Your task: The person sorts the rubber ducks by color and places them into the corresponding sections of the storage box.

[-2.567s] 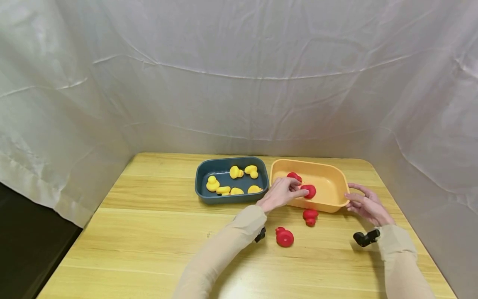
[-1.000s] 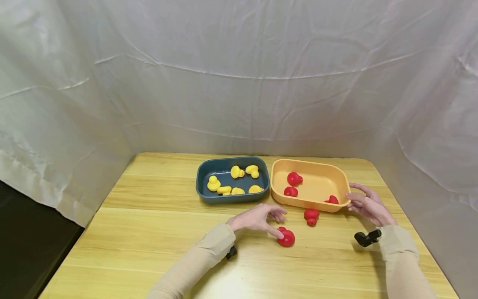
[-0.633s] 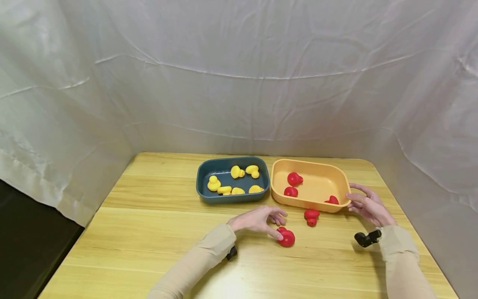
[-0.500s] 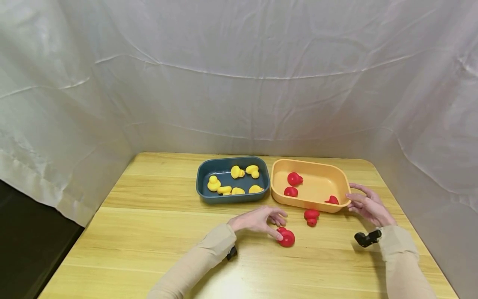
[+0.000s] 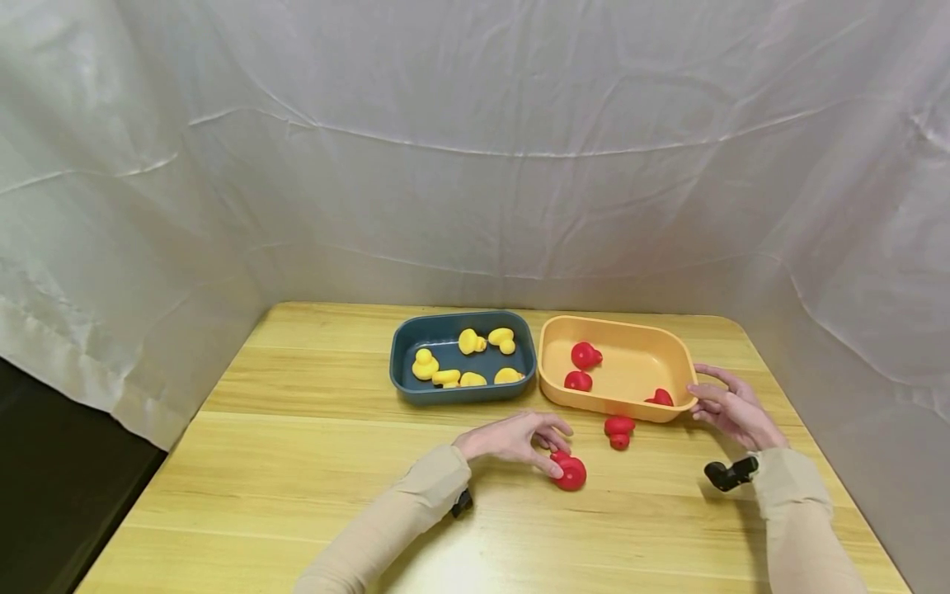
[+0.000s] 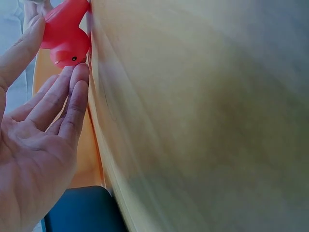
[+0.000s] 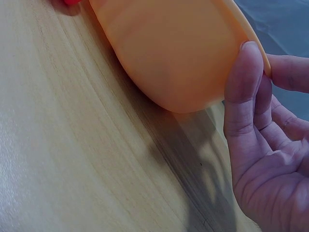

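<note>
Left hand (image 5: 515,437) has come back from the orange tray (image 5: 671,363), one more red duck left inside, and now settles fingertips on the duck (image 5: 568,472) at six o'clock of it (touching, no grip yet). Right hand (image 5: 731,408) steadies the tray's three o'clock rim.

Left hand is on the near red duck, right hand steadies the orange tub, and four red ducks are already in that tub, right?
Not quite: the orange tub holds three red ducks, not four, as the head view shows. The left hand does touch the near red duck, and the right hand steadies the tub.
</note>
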The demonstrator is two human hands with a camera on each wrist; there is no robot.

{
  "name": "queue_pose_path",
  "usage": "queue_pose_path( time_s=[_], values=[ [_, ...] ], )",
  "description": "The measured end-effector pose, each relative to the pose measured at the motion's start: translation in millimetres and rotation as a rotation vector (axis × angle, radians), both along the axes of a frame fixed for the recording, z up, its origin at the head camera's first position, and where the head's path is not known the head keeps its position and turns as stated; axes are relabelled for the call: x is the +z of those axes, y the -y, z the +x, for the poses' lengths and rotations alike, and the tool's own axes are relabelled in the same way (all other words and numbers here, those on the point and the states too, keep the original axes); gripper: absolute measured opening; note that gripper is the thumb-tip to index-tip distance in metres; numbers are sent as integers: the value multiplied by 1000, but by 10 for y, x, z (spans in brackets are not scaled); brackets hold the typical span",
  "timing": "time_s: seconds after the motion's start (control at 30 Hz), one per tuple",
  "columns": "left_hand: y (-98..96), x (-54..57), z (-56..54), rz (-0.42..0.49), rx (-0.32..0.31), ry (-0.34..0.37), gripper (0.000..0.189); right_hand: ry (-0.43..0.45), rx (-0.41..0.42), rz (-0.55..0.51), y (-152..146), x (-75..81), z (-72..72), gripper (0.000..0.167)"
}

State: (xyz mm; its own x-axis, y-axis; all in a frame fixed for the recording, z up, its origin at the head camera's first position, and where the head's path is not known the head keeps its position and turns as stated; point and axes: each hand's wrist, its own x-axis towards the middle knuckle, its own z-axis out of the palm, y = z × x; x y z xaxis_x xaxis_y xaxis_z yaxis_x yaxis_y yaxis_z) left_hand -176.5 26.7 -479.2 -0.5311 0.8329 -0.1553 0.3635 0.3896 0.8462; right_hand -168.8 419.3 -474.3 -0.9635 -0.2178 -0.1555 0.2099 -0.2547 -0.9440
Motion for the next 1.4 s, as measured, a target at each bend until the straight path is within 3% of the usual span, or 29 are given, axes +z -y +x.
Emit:
queue_pose_path(
  time_s=[0.53, 0.9, 1.4],
  values=[
    [4, -4, -6, 21, 0, -14, 57, -8, 4, -8, 3, 3, 1, 30],
    [23, -8, -11, 84, 15, 8, 57, -6, 2, 3, 0, 9, 0, 30],
    [42, -15, -13, 158, 116, 124, 55, 1, -5, -2, -4, 2, -6, 30]
  ],
)
